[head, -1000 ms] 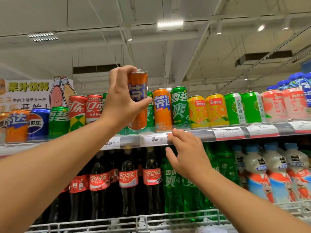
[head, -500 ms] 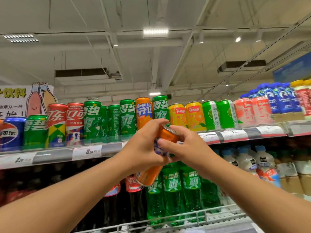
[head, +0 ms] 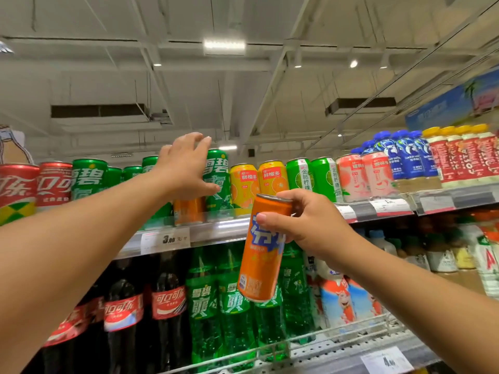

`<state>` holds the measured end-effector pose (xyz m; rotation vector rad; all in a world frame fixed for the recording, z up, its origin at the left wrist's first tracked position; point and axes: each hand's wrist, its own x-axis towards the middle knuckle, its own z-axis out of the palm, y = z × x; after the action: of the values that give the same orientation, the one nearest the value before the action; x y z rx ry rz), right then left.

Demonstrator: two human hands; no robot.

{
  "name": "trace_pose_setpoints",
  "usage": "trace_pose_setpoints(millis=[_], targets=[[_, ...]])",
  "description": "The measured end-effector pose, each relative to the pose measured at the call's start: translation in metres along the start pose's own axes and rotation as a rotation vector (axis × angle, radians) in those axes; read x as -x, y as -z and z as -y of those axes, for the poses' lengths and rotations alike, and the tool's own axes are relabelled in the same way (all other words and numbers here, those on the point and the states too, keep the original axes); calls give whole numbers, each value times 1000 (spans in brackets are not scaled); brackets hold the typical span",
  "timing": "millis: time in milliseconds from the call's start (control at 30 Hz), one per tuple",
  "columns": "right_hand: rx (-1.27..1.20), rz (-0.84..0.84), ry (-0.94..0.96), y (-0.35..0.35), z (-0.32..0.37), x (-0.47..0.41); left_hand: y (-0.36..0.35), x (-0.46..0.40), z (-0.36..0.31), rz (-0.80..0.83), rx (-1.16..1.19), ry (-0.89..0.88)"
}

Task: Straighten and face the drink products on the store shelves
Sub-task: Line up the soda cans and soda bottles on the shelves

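A top shelf [head: 216,230] of mostly upright, outward-facing cans is seen. An orange can [head: 263,249] is gripped near its top by the right hand [head: 307,225], off the shelf and not yet placed, while the left hand [head: 186,168], fingers spread, is reached toward a shelved orange can [head: 189,210] beside a green can [head: 218,182].

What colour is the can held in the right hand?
Orange with blue lettering; the can shows clearly in the head view.
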<state>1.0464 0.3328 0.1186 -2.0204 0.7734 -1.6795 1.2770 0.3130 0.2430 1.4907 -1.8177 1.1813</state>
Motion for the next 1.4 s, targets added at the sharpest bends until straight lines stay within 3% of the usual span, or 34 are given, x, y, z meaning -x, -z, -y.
trace_pose_setpoints(millis=[133,367,567,733,1100,1233,1400], targets=[[9,25,-8,10,-3,5,-10,-15,-2,75,-65,103],[0,6,-21,19,-3,13,-13,-20,-16,-55,68,78],[9,-7,-36,26,-10,18,-18,-28,-19,72,5,172],[0,-25,-57,33,-19,22,-14,-26,-24,-49,78,175],[-46,-82,-48,21,-22,17,11,32,-54,-481,628,-116],[-85,-74,-4,7,-1,5,32,50,-37,-481,768,-79],[-88,-96,92,-11,45,-34,24,88,6,-299,1001,207]])
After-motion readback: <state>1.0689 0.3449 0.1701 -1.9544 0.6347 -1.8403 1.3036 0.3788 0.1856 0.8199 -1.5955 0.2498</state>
